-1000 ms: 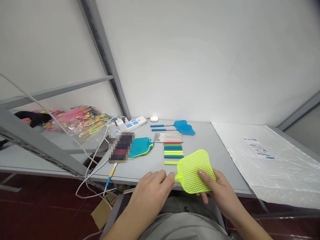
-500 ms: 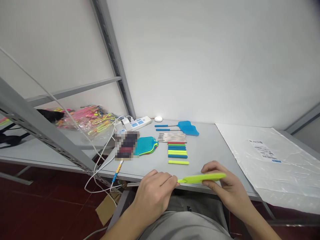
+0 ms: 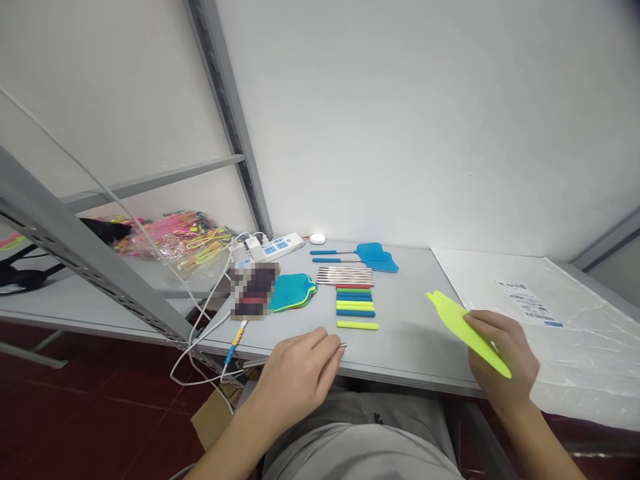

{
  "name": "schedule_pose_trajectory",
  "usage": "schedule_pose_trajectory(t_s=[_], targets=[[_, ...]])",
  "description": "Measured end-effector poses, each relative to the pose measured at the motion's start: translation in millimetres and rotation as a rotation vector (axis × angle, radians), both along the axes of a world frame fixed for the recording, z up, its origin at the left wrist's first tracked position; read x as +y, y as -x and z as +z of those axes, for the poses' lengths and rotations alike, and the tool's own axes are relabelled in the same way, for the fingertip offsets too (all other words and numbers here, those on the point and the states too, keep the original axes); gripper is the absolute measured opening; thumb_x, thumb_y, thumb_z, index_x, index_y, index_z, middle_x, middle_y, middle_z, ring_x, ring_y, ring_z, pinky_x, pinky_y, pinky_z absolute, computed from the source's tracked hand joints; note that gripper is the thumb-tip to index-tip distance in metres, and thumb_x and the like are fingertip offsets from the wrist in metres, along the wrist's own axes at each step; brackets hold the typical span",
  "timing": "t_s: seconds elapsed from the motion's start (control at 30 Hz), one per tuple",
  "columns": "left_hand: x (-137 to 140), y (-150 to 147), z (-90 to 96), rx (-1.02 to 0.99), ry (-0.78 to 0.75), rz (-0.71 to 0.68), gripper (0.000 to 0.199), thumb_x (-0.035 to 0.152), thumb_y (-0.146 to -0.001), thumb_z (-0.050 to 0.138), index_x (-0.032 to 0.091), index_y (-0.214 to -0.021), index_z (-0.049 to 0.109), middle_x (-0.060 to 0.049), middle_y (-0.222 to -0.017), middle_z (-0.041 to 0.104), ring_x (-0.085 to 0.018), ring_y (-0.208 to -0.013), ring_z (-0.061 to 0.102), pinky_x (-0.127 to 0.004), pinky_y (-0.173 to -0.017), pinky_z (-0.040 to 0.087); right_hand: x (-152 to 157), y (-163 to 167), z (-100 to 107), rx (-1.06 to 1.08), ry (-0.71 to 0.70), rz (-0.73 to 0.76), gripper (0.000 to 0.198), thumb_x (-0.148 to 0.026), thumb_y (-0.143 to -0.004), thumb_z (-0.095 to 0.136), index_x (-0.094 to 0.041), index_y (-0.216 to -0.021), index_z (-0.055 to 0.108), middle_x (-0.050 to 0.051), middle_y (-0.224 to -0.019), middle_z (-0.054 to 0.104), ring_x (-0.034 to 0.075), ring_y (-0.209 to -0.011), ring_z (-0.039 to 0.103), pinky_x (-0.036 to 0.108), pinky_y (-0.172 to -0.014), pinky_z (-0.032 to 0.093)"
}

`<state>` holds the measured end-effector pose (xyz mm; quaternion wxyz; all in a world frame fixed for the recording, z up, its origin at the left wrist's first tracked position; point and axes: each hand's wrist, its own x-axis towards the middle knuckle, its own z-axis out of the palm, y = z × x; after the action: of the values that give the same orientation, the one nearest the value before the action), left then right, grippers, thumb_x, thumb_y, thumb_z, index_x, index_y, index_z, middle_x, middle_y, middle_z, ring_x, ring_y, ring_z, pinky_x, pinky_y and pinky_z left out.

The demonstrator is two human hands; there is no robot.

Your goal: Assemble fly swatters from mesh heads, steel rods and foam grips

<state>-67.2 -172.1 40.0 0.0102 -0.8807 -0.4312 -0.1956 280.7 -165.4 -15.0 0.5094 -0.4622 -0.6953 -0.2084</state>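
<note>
My left hand [image 3: 303, 367] is closed round a thin metal rod [image 3: 343, 345] at the front edge of the table; one end shows past the fingertips, the other behind the hand. In my right hand [image 3: 503, 357] is a yellow-green fly swatter head [image 3: 463, 327], tilted, with its narrow neck pointing up and left. Nearest the left hand lies a yellow-green handle grip [image 3: 357, 325]. Behind it are several coloured grips [image 3: 355, 304] in a row, then several metal rods [image 3: 345, 276]. Two blue fly swatters [image 3: 375, 257] lie at the back.
A stack of swatter heads [image 3: 293, 292] lies left of the grips, beside a pixelated patch. Behind are a power strip [image 3: 283, 247] with cables and a white round object [image 3: 317, 239]. White packaging [image 3: 500, 280] covers the right side; a metal shelf post [image 3: 150, 300] stands left.
The swatter head has come away from the rod and moved right with my right hand, turning as it went. My left hand keeps the rod near the same spot.
</note>
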Motion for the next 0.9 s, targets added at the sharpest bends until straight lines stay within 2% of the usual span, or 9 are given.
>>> schedule_pose_trajectory(t_s=[0.1,0.2,0.37,0.53,0.63,0.73,0.83,0.9], targets=[[-4,-8,-3.5,0.009,-0.052,-0.032,0.027,0.032,-0.098,0.043,0.02,-0.077,0.056,0.0,-0.068,0.056,-0.015,-0.061,0.054,-0.029,-0.056,0.032,2,7,-5,-0.139,0.196,0.081,0.038,-0.013,-0.087,0.055,-0.026,-0.123,0.061,0.01,-0.114,0.065,0.028,-0.101,0.063,0.044,-0.082,0.05],[-8,-15,-9.2,-0.016,-0.145,-0.033,0.031,0.032,-0.092,0.049,0.02,-0.063,0.05,0.001,-0.057,0.052,-0.012,-0.051,0.049,-0.029,-0.05,0.025,5,20,-9,-0.235,0.294,0.148,0.038,-0.014,-0.09,0.051,-0.024,-0.126,0.06,0.012,-0.119,0.064,0.028,-0.106,0.062,0.042,-0.082,0.05],[-9,-18,-13.9,-0.082,-0.262,-0.051,0.022,0.025,-0.077,0.051,0.02,-0.056,0.045,0.002,-0.048,0.045,-0.012,-0.044,0.043,-0.031,-0.047,0.016,7,32,-12,-0.265,0.328,0.205,0.04,-0.014,-0.088,0.053,-0.022,-0.128,0.058,0.014,-0.121,0.063,0.028,-0.109,0.061,0.042,-0.084,0.051],[-7,-21,-18.5,-0.147,-0.307,-0.107,0.019,0.025,-0.073,0.05,0.021,-0.055,0.044,0.001,-0.048,0.044,-0.012,-0.043,0.039,-0.032,-0.046,0.016,6,30,-14,-0.184,0.273,0.235,0.042,-0.004,-0.085,0.048,-0.024,-0.12,0.061,0.01,-0.11,0.066,0.024,-0.098,0.063,0.04,-0.079,0.051],[-6,-28,-19.9,-0.132,-0.31,-0.174,0.021,0.031,-0.078,0.05,0.021,-0.059,0.048,0.0,-0.052,0.045,-0.013,-0.048,0.042,-0.031,-0.047,0.022,6,28,-18,-0.128,0.251,0.231,0.047,-0.002,-0.083,0.045,-0.026,-0.119,0.061,0.008,-0.107,0.066,0.024,-0.095,0.064,0.041,-0.079,0.051],[2,-37,-13.1,-0.037,-0.236,-0.221,0.021,0.036,-0.085,0.049,0.021,-0.071,0.054,-0.003,-0.066,0.052,-0.017,-0.059,0.049,-0.031,-0.052,0.033,7,26,-24,-0.104,0.252,0.218,0.047,-0.002,-0.083,0.048,-0.027,-0.121,0.06,0.007,-0.107,0.066,0.025,-0.095,0.064,0.043,-0.079,0.052],[26,-49,2.1,0.038,-0.121,-0.195,0.015,0.023,-0.09,0.044,0.018,-0.085,0.057,-0.006,-0.081,0.056,-0.02,-0.074,0.052,-0.033,-0.064,0.041,9,24,-30,-0.079,0.257,0.201,0.044,-0.005,-0.084,0.05,-0.028,-0.12,0.061,0.007,-0.106,0.067,0.025,-0.094,0.065,0.042,-0.078,0.053],[51,-57,14.1,-0.046,-0.061,-0.167,0.019,0.017,-0.093,0.041,0.016,-0.095,0.06,-0.008,-0.088,0.057,-0.02,-0.08,0.053,-0.033,-0.07,0.043,10,21,-34,-0.06,0.262,0.187,0.039,-0.009,-0.086,0.052,-0.028,-0.119,0.062,0.007,-0.105,0.067,0.026,-0.093,0.066,0.042,-0.078,0.054]])
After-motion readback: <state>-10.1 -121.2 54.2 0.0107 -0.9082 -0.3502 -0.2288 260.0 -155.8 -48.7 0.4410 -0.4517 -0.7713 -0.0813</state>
